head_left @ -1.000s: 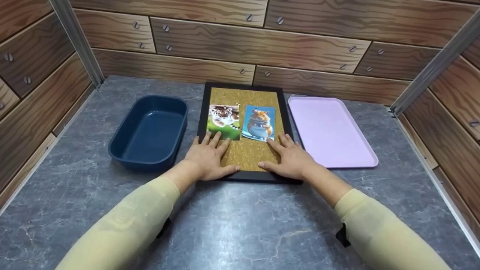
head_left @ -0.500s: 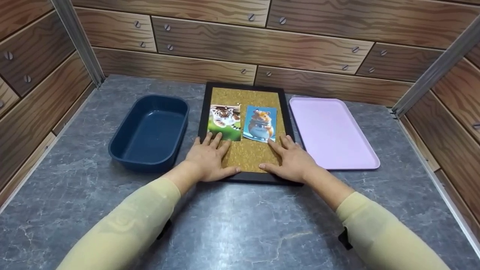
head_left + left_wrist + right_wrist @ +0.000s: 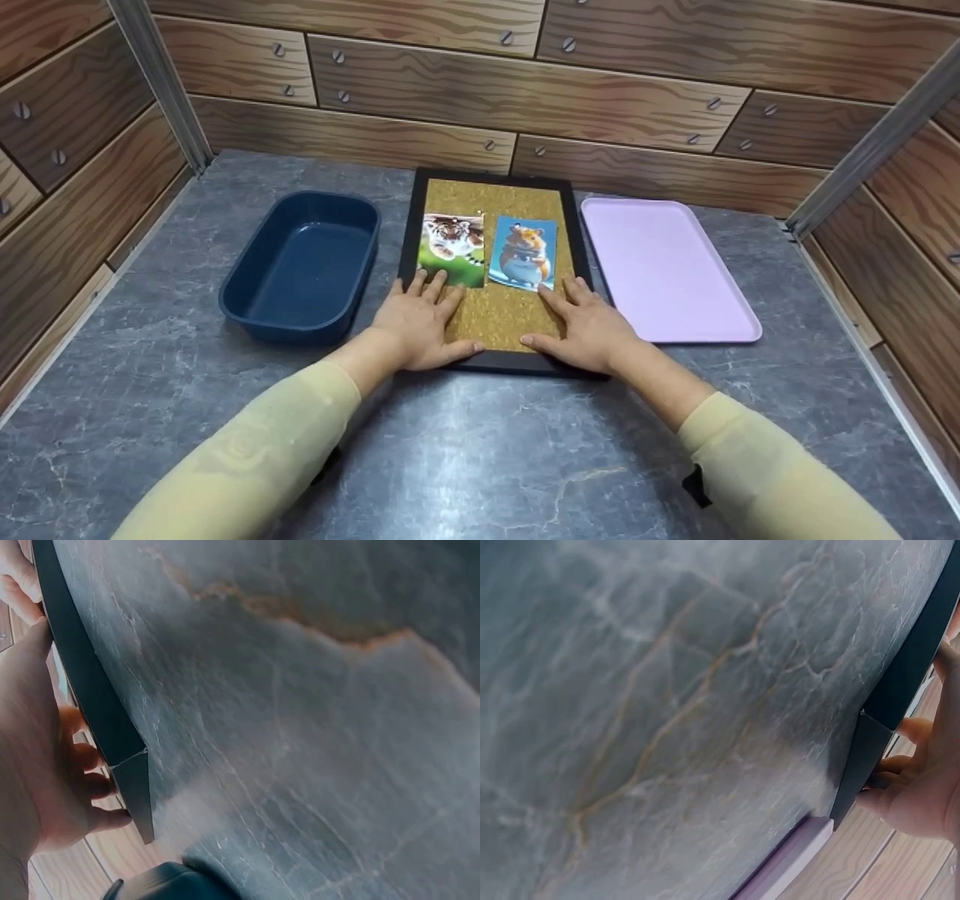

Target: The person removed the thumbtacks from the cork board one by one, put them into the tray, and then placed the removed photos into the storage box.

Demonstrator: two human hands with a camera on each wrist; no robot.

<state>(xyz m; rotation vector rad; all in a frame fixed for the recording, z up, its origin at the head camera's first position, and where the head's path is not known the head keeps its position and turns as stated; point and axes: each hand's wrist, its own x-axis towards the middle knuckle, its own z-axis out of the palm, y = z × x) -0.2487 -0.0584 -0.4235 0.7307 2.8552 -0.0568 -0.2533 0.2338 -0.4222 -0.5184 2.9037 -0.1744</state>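
A cork board [image 3: 495, 330] in a black frame lies flat on the table. Two pictures are on its cork: a tiger picture [image 3: 454, 244] on the left and a hamster picture [image 3: 523, 255] on the right. My left hand [image 3: 416, 322] rests with spread fingers on the board's near left corner, its fingertips touching the lower edge of the tiger picture. On the near right corner rests my right hand [image 3: 589, 326], its index fingertip at the hamster picture's bottom edge. Both wrist views show the frame's edge [image 3: 90, 675] beneath the hands.
Left of the board stands a deep navy-blue bin [image 3: 300, 262]. A flat lilac tray [image 3: 667, 270] lies close along its right side. Wood-patterned walls [image 3: 420, 82] enclose the grey marbled table [image 3: 480, 465] at the back and sides.
Both hands stay spread on the board. The whole scene sits slightly lower in the head view, a small camera shift; nothing was picked up or let go.
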